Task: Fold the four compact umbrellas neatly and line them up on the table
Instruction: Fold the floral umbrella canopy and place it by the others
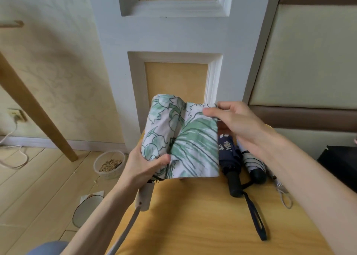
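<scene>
We see a clear plastic bowl of brown seeds [109, 165] on the pale wooden floor [38, 187], near a slanted wooden leg [36, 109], and a white cable [13, 129] trailing from a wall socket [16, 114]

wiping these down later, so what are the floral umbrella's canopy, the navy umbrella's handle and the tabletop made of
floral umbrella canopy: thin woven fabric, likely polyester, matte; it creases and rolls softly.
navy umbrella handle: black, dull, probably plastic or rubber coated; no shine.
tabletop: yellow wood or wood-look laminate, smooth with visible grain lines; which one cannot be told.
</scene>
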Action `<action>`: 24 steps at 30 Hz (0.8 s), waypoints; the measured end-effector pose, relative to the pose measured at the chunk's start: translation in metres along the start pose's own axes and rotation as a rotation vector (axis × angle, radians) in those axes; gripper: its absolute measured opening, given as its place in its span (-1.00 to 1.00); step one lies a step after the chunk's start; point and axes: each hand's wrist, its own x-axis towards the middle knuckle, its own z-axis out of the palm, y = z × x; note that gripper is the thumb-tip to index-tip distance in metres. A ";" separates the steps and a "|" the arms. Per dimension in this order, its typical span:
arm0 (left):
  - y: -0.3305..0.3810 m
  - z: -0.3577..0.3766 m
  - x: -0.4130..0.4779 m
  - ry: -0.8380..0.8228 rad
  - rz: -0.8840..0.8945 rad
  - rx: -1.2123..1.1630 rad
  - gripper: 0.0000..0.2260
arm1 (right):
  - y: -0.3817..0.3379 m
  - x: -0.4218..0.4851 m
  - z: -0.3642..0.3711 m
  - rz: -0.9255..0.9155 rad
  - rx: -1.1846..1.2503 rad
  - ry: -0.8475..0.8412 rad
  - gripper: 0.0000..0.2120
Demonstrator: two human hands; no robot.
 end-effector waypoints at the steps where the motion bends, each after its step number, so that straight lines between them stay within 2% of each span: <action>1: 0.002 -0.001 0.001 -0.084 0.008 0.024 -0.08 | -0.009 0.002 0.005 0.007 0.007 -0.036 -0.88; 5: 0.011 0.002 -0.005 -0.416 0.009 0.065 -0.03 | -0.035 0.014 0.030 0.090 0.058 -0.103 -0.88; 8: 0.020 0.010 -0.017 -0.521 -0.013 0.058 0.16 | -0.040 0.021 0.051 0.149 0.000 -0.110 -0.86; 10: 0.029 0.019 -0.028 -0.412 -0.028 0.090 0.03 | -0.039 0.025 0.065 0.173 -0.020 -0.118 -0.83; 11: 0.029 0.023 -0.030 -0.339 -0.019 0.096 -0.10 | -0.038 0.026 0.071 0.184 -0.013 -0.132 -0.80; 14: 0.019 0.023 -0.027 -0.219 -0.030 0.036 -0.74 | -0.036 0.026 0.084 0.227 0.036 -0.262 -0.76; 16: 0.017 0.020 -0.027 -0.172 -0.084 0.019 -0.95 | -0.036 0.026 0.087 0.274 0.110 -0.359 -0.69; 18: 0.019 0.021 -0.027 -0.172 -0.134 -0.021 -0.90 | -0.036 0.026 0.085 0.280 0.173 -0.423 -0.65; 20: 0.024 0.023 -0.027 -0.175 -0.184 -0.121 -0.88 | -0.037 0.027 0.081 0.215 0.193 -0.404 -0.66; 22: 0.027 0.023 -0.023 -0.138 -0.244 -0.205 -0.86 | -0.038 0.029 0.075 0.083 0.170 -0.259 -0.69; 24: 0.028 0.021 -0.019 -0.094 -0.299 -0.251 -0.79 | -0.036 0.028 0.067 -0.086 0.067 -0.016 -0.78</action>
